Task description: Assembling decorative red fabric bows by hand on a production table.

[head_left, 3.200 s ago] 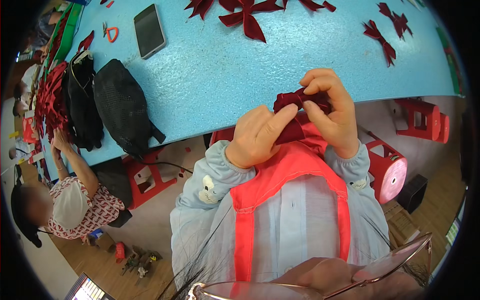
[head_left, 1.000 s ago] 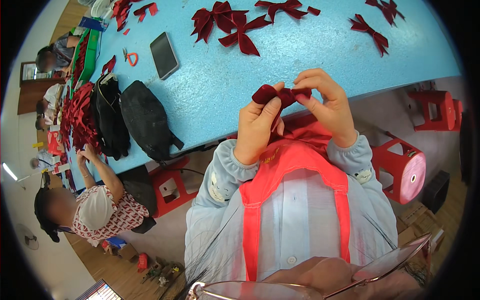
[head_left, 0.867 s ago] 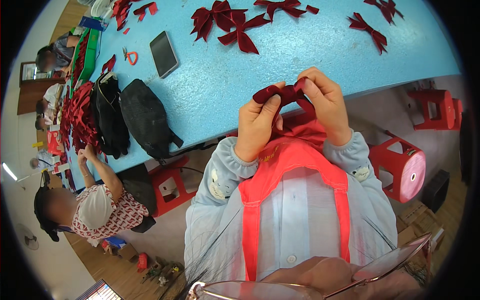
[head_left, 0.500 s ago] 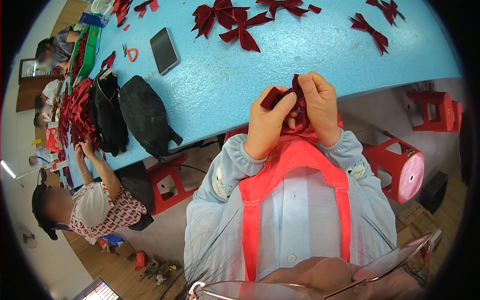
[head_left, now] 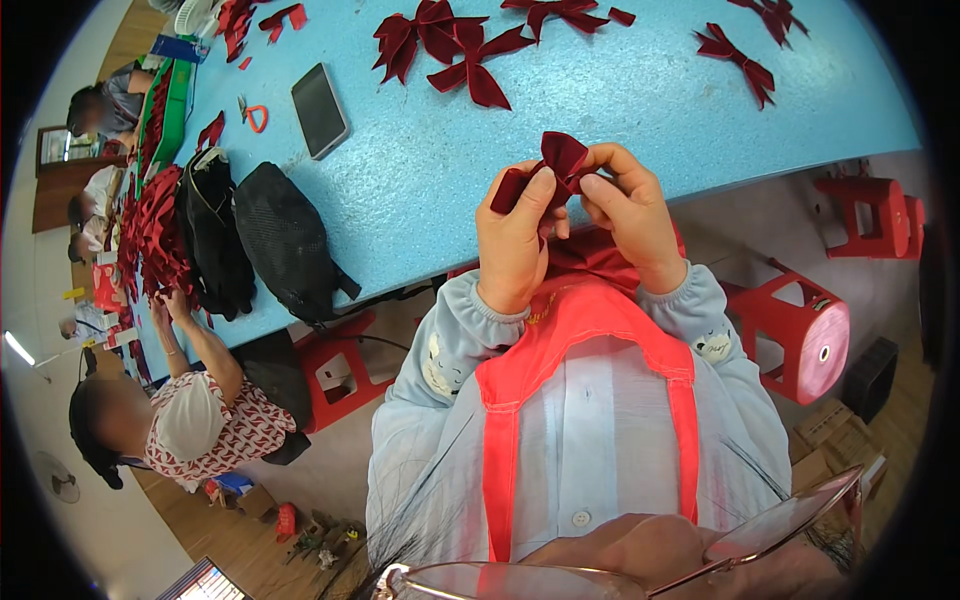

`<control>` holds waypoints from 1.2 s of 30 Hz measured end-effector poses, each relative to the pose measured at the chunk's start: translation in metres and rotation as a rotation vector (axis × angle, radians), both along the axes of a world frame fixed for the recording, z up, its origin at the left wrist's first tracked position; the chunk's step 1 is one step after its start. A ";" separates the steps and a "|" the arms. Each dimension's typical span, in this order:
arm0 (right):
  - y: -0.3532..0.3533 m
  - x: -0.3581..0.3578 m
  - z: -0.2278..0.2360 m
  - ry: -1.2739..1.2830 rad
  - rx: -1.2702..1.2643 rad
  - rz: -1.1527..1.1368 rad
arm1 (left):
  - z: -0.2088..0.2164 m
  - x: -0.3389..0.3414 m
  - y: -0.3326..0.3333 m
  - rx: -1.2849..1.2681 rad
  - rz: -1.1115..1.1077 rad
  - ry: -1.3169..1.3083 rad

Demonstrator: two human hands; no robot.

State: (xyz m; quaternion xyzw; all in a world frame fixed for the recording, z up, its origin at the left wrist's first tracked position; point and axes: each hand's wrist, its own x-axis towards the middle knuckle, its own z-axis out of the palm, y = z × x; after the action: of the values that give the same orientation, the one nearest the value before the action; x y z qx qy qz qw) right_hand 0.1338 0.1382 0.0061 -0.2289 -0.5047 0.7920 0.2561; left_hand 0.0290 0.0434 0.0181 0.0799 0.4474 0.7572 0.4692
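A dark red velvet bow (head_left: 563, 155) is held between my two hands, just above the table's near edge. My left hand (head_left: 518, 235) pinches one loop of it, thumb on top. With thumb and fingertips my right hand (head_left: 628, 210) grips the bow close to its middle. Part of the ribbon is hidden behind my fingers. Finished-looking bows of the same velvet (head_left: 478, 65) lie together across the table from my hands. Another bow (head_left: 738, 62) rests farther right.
On the blue table (head_left: 400, 180) lie a dark phone (head_left: 320, 112), red-handled scissors (head_left: 256, 117) and two black pouches (head_left: 290, 240). A heap of red ribbon (head_left: 160, 240) and a green crate (head_left: 175, 110) are at left, near a seated co-worker (head_left: 200, 420). Red stools (head_left: 790, 330) stand at right.
My hands have shifted slightly left and the bow has turned, so an upper loop now stands spread open. My right fingers have moved from its upper end in to its middle.
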 end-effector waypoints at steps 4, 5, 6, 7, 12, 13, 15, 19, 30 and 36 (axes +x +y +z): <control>0.001 0.001 0.000 -0.026 0.042 -0.062 | 0.001 0.004 0.001 -0.013 -0.014 0.153; 0.002 0.001 -0.004 0.001 0.057 -0.063 | 0.002 0.006 0.001 -0.015 -0.010 0.124; 0.002 -0.001 -0.006 0.027 0.071 -0.064 | 0.003 0.007 0.000 -0.016 -0.006 0.095; 0.002 -0.001 -0.009 0.053 0.086 -0.065 | 0.003 0.008 0.000 -0.017 -0.003 0.066; 0.001 0.001 -0.009 0.101 -0.007 -0.055 | 0.005 0.007 0.000 0.033 -0.050 -0.055; 0.000 0.001 -0.007 0.101 0.006 -0.048 | 0.004 0.007 -0.001 0.030 -0.049 -0.045; 0.000 0.002 -0.006 0.102 0.032 -0.036 | 0.003 0.008 -0.001 0.024 -0.045 -0.024; 0.000 0.002 -0.006 0.083 0.094 -0.044 | 0.005 0.010 -0.002 0.022 -0.019 0.053; -0.004 -0.003 -0.008 0.181 0.122 -0.152 | 0.003 0.011 -0.004 -0.038 -0.096 0.390; -0.010 0.000 -0.013 0.132 0.042 -0.149 | 0.008 0.014 -0.001 -0.065 -0.047 0.321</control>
State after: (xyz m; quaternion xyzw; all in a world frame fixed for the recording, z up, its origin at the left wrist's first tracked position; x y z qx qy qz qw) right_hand 0.1334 0.1285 -0.0065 -0.2078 -0.4850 0.7733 0.3517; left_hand 0.0428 0.0428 0.0264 0.1949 0.5388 0.7087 0.4116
